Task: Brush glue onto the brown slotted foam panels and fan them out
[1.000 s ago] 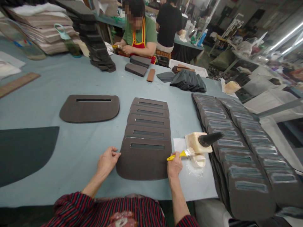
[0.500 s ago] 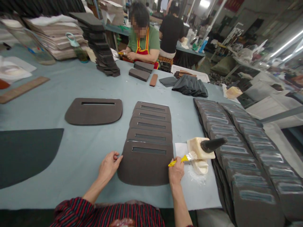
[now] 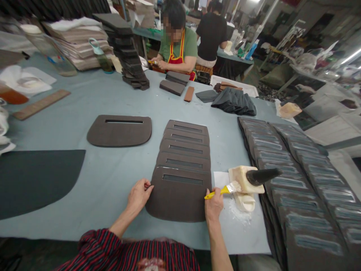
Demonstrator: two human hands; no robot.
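Observation:
Several dark brown slotted panels (image 3: 178, 201) lie overlapped in a column before me, each with a long narrow slot near its top. At the left edge of the nearest one is my left hand (image 3: 139, 196), fingers curled and thumb tip against the edge. My right hand (image 3: 214, 206) touches that panel's right edge and also holds a yellow-handled paintbrush (image 3: 224, 191), its bristles pointing right. Just beyond the bristles, a cream-coloured container (image 3: 239, 175) with a dark cone-shaped piece (image 3: 262, 176) stands on a white sheet (image 3: 225, 229) marked with whitish residue.
More slotted panels (image 3: 284, 180) with whitish streaks around their slots overlap along the right. A single slotted panel (image 3: 120, 135) and a dark green curved sheet (image 3: 39, 180) lie left. Across the table (image 3: 113, 101), a person in a green shirt (image 3: 191, 45) works near dark stacked pieces (image 3: 131, 56).
The view has swung a little left, so everything sits farther right in the picture. Both hands remain at the nearest panel's edges, and the brush is still in my right hand.

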